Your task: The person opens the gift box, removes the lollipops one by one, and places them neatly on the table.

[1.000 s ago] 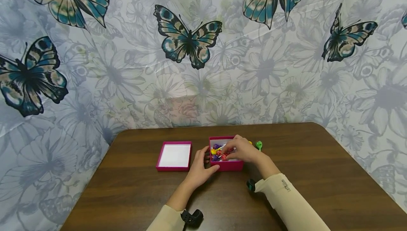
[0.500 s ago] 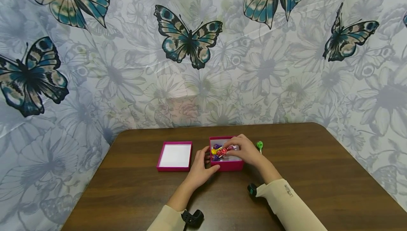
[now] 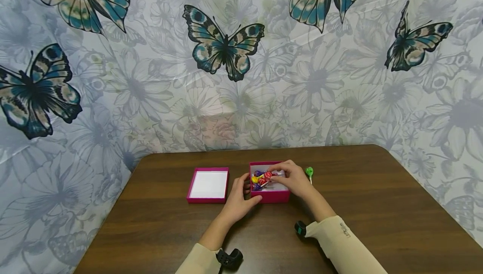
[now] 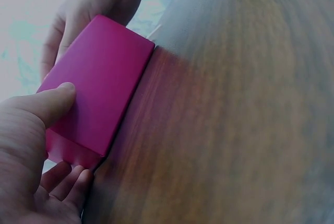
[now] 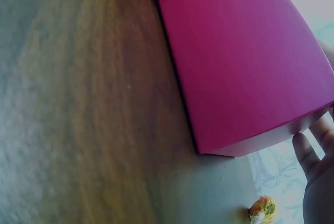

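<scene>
A pink open box (image 3: 269, 197) stands on the table and holds several wrapped lollipops, among them a yellow one (image 3: 254, 179). My left hand (image 3: 237, 198) holds the box at its near left corner. In the left wrist view, its thumb lies on the pink front wall and its other fingers touch the end wall. Over the box's right side, my right hand (image 3: 292, 177) pinches a red lollipop (image 3: 268, 175) between thumb and fingers, among the other sweets. Part of the box's inside is hidden behind that hand. In the right wrist view, a pink wall fills much of the picture.
The box's lid (image 3: 207, 185), white inside with a pink rim, lies left of the box. A green lollipop (image 3: 309, 171) lies on the wooden table (image 3: 358, 182) to the right. An orange-and-green wrapped sweet (image 5: 263, 208) shows low in the right wrist view. A butterfly-print cloth (image 3: 241, 110) hangs behind.
My right hand has gathered in the red lollipop and lifted it slightly, its fingers drawing back a little to the right. The left hand keeps its place on the box.
</scene>
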A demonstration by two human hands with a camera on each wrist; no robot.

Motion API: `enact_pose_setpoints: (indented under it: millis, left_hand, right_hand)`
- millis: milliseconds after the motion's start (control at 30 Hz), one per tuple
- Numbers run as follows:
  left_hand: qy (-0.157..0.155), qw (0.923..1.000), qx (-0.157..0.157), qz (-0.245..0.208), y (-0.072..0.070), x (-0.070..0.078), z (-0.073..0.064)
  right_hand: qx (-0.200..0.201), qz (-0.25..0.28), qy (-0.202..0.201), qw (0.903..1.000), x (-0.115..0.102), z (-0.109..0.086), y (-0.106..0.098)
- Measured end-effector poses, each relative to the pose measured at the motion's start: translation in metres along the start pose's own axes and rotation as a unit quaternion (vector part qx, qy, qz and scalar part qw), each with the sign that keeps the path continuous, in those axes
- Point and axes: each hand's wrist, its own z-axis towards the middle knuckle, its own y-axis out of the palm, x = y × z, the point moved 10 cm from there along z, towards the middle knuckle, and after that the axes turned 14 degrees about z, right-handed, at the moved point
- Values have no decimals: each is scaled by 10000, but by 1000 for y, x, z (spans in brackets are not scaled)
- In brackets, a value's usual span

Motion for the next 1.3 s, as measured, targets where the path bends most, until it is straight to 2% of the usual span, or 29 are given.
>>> enact_pose_setpoints:
  millis: [400, 633, 900, 1067, 1300]
  left_hand:
    - [-79, 9998, 127, 112, -1, 0, -2]
    - [-70, 9999, 75, 131, 0, 0, -2]
    - [-147, 9997, -7, 184, 0, 1, -2]
    - [-135, 9997, 56, 216, -1, 1, -2]
    - [-104, 9997, 94, 203, -2, 2, -1]
  right_hand:
    - [-62, 180, 190, 9996, 0, 1, -1]
    - [320, 519, 149, 9980, -5, 0, -9]
    - [663, 757, -371, 9942, -22, -4, -20]
    - [823, 667, -490, 9932, -29, -9, -27]
    - [1244, 794, -590, 9873, -26, -17, -50]
